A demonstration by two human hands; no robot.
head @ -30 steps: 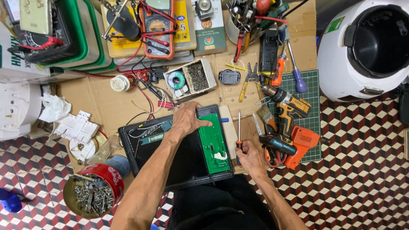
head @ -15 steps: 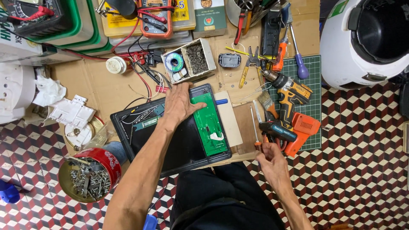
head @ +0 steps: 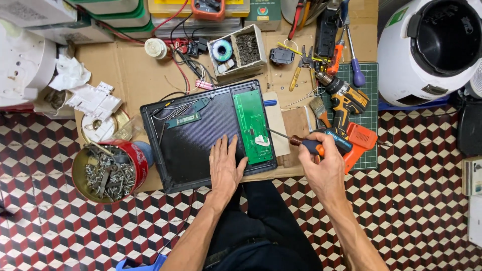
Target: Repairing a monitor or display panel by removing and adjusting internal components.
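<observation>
— Checkered tiles in red, black and white are seen as the floor (head: 427,200), and a sheet of cardboard (head: 135,75) is spread on it. What is laid at the middle?

— A black tray-like casing (head: 196,145) is laid flat on the cardboard, with a green circuit board (head: 251,120) set along its right edge.

— How are the hands placed against that casing?

— The left hand (head: 224,168) is pressed flat on the casing's near part, fingers spread, its grip open and nothing held. The right hand (head: 321,168) is kept just right of the casing, its grip closed around a screwdriver (head: 301,143) with an orange and black handle; the shaft is pointed at the green board, and the tip is seen at its right edge.

— What is found around the casing?

— A red tin of screws (head: 108,170) is stood just left of it. An orange cordless drill (head: 349,108) is laid to its right on a green cutting mat (head: 371,80). A white cooker (head: 432,47) is seen farther right, well apart. A small box with a solder spool (head: 236,50) is placed beyond its far edge.
</observation>
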